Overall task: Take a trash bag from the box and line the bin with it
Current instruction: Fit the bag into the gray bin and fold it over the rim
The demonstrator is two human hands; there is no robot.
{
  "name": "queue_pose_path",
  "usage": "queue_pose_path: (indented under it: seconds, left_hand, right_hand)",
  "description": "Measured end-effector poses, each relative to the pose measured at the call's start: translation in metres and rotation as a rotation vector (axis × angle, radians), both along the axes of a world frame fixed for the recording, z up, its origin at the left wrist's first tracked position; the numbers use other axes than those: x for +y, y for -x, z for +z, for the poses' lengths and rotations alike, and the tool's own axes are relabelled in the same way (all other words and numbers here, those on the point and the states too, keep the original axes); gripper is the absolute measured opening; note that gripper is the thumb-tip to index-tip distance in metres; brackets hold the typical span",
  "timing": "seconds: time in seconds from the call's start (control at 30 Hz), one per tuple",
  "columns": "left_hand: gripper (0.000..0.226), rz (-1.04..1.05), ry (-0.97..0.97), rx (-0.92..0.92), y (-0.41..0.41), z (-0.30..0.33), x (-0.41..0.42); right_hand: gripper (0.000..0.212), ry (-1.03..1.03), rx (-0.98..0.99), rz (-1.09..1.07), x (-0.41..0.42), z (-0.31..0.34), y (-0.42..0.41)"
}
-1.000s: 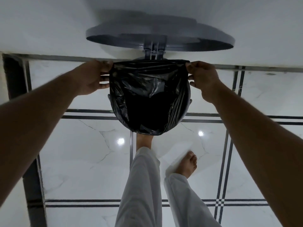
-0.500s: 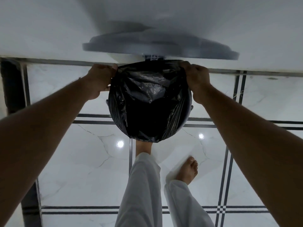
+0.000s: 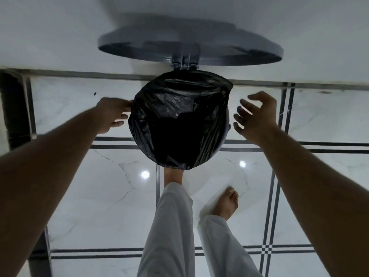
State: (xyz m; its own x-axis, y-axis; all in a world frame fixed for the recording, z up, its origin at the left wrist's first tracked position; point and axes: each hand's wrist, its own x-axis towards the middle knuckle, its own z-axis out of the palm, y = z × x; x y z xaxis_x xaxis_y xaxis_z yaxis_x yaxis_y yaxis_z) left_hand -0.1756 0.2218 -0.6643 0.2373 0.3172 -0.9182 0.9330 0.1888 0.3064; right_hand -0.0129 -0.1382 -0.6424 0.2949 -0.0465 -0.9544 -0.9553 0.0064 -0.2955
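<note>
Centre frame, the black bag (image 3: 179, 120) covers the bin (image 3: 226, 130) mouth. The left hand (image 3: 111, 114) pinches its edge; the right hand (image 3: 257, 114) hovers beside, grip open.

Home interior: glossy marble-look floor tiles (image 3: 99, 196), plain white wall (image 3: 60, 27), bare feet (image 3: 227, 202), pedal bin (image 3: 226, 132).

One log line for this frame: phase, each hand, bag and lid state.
phase: lining bin | left hand: gripping trash bag edge | right hand: open, off bag | lid: raised
</note>
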Motion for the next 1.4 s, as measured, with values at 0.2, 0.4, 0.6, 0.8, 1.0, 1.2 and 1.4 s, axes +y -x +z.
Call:
queue_pose_path:
  seconds: [0.2,0.4,0.6,0.8,1.0,1.2,1.4]
  left_hand:
    - [0.021,0.385,0.095,0.027,0.070,0.021,-0.031]
    - [0.038,0.456,0.194,-0.041,0.104,0.041,-0.079]
    - [0.011,0.584,0.167,-0.087,0.105,0.038,-0.095]
    - [0.021,0.583,0.199,-0.084,0.104,0.028,-0.097]
    - [0.015,0.578,0.255,-0.047,0.113,0.010,-0.090]
    - [0.013,0.560,0.193,-0.028,0.103,0.005,-0.095]
    - [0.025,0.446,0.182,0.023,0.091,0.010,-0.084]
  right_hand:
    - [0.049,0.503,-0.504,0.490,0.001,0.024,0.085]
    - [0.059,0.615,-0.481,0.735,0.030,0.034,0.129]
    - [0.030,0.445,-0.382,0.299,0.034,0.020,0.130]
    - [0.019,0.511,-0.313,0.136,0.004,0.008,0.145]
    - [0.013,0.383,-0.144,0.093,-0.005,-0.014,0.129]
    - [0.016,0.370,-0.116,0.136,-0.003,-0.023,0.102]
    - [0.025,0.340,-0.082,0.192,-0.001,-0.007,0.092]
